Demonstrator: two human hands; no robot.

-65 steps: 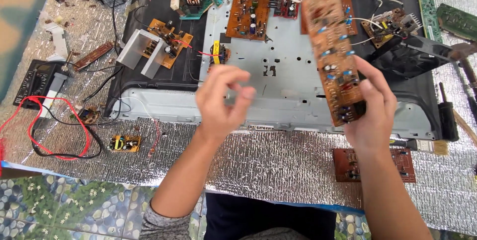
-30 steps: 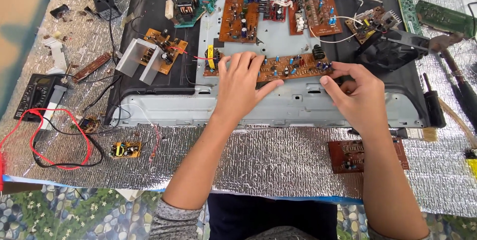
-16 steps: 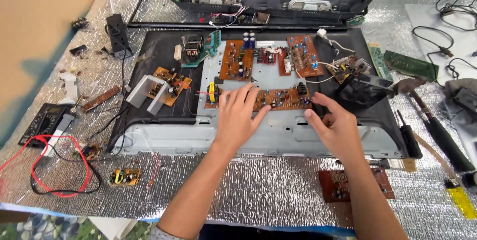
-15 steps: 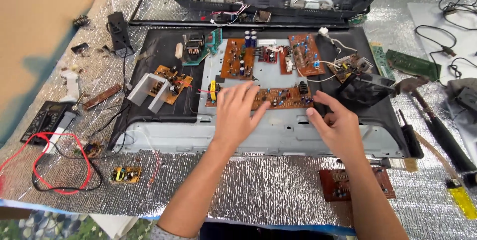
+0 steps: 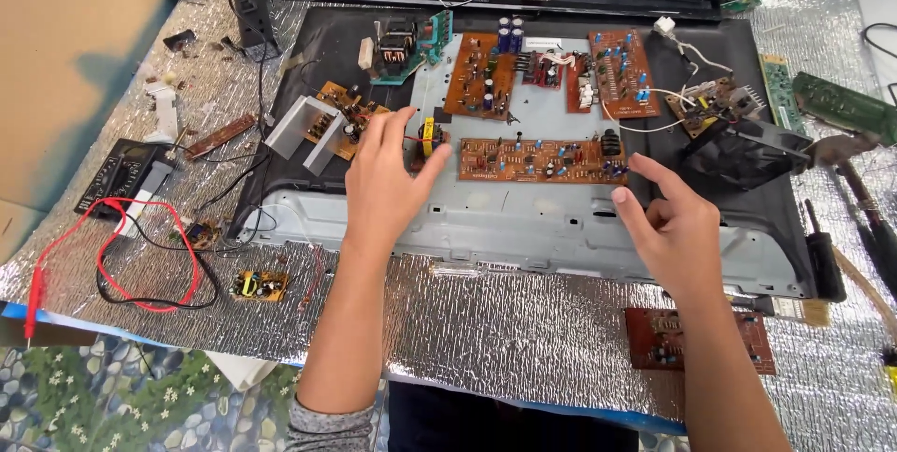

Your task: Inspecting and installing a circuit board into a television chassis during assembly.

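Silver foil-covered bench [image 5: 523, 330]; on it a large black chassis [image 5: 710, 265] lying flat, with a grey metal plate [image 5: 523, 228] across its middle.

Long brown circuit board [image 5: 542, 159] lies flat on the plate, component side up. Long axis runs left–right, parallel to the plate's near edge; its right end carries dark round parts. Bare plate between the board and the near rim; above it, just beside, sit two more brown boards [image 5: 481, 73].

Left hand [image 5: 388, 186]: open, fingers spread, palm down, holding nothing, just off the board's left end, by a small yellow coil part [image 5: 428, 131].

Right hand [image 5: 668, 228]: loosely open, fingers half curled, empty, near the board's lower right corner, not touching.

Small brown board [image 5: 699, 340] lies on the foil near the right wrist. Multimeter [image 5: 117, 174] with red lead [image 5: 140, 256] far left, well apart.
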